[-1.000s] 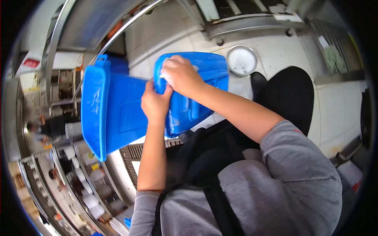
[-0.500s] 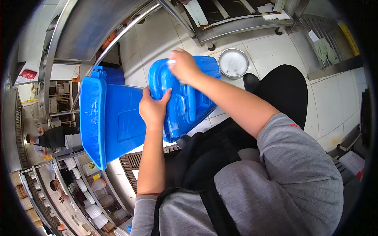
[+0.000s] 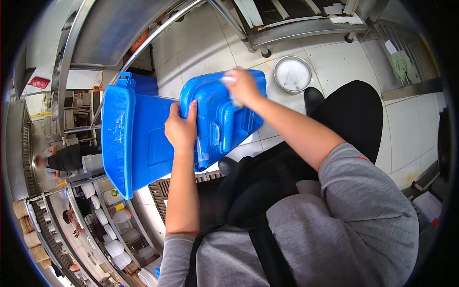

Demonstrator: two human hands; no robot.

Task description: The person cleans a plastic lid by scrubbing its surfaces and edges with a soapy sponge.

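Observation:
In the head view, my left hand point(image 3: 181, 129) grips the near-left edge of a blue plastic lid point(image 3: 205, 105), its thumb lying on the top face. The lid is tilted, wet and streaked with suds, with a raised handle moulded into it. My right hand point(image 3: 243, 87) is closed around a small white cloth or sponge point(image 3: 228, 81), pressed to the lid's upper part; most of it is hidden by the fingers. Left of the lid, a blue plastic bin point(image 3: 148, 138) lies on its side, its wet rim facing left.
A round metal bowl point(image 3: 292, 74) of foamy water stands on the tiled floor point(image 3: 334, 57) beside my shoe. Steel table legs and a rail point(image 3: 158, 33) run above the bin. Shelves with dishes point(image 3: 112, 234) stand lower left; other people are farther off at left.
My right hand has moved right and slightly down across the lid with the white cloth or sponge. My left hand keeps its hold on the edge; the whole view has shifted slightly.

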